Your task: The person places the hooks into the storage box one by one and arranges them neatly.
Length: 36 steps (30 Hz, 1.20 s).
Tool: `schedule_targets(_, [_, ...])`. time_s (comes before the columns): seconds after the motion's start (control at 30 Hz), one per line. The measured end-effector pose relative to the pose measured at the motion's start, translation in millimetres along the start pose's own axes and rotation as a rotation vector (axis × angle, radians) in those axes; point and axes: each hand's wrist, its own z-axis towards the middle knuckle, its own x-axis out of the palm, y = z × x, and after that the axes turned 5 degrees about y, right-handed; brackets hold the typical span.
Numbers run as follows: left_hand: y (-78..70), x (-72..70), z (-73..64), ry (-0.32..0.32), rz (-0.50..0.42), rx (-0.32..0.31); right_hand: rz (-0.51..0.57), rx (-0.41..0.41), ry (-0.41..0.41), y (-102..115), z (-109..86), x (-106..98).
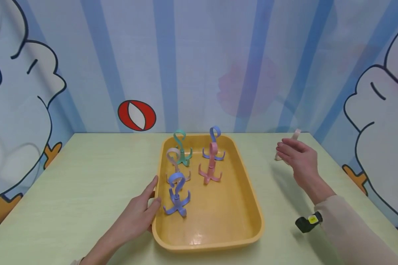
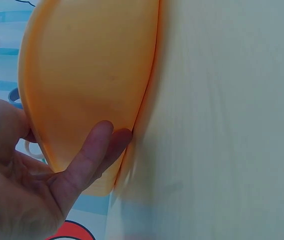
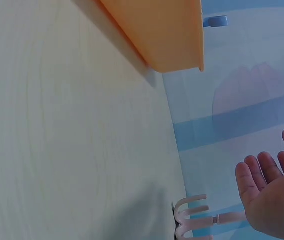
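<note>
A yellow tray (image 1: 225, 206) holds several four-pronged hanging hooks, each with a curved top. On its left side stand a green hook (image 1: 182, 156), a pale hook (image 1: 177, 173) and a blue hook (image 1: 177, 202). Farther right are a pink hook (image 1: 211, 167) and a second blue hook (image 1: 214, 147). My left hand (image 1: 137, 213) grips the tray's left side, thumb at the rim and fingers (image 2: 89, 157) against the outer wall. My right hand (image 1: 298, 156), fingers loosely extended, hovers beside a pale pink hook (image 3: 194, 220) on the table, partly covering it in the head view.
The pale green table (image 1: 112, 165) reaches back to a blue striped backdrop (image 1: 199, 66) with cartoon figures. A black wrist device with a yellow label (image 1: 308, 221) sits at my right sleeve (image 1: 348, 228).
</note>
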Motion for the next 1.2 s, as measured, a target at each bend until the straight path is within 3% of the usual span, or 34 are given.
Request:
schedule_targets(0.7, [0.2, 0.1, -1.6, 0.0, -0.032, 0.018, -0.024, 0.022, -0.284, -1.1, 11.6, -11.8])
schedule_targets(0.87, [-0.6, 0.6, -1.5, -0.001, -0.027, 0.013, -0.038, 0.022, -0.309, -0.7, 12.1, -17.9])
schedule_targets(1.2, [-0.2, 0.7, -1.4, -0.002, -0.029, 0.012, 0.044, 0.016, -0.32, 0.3, 17.3, -30.0])
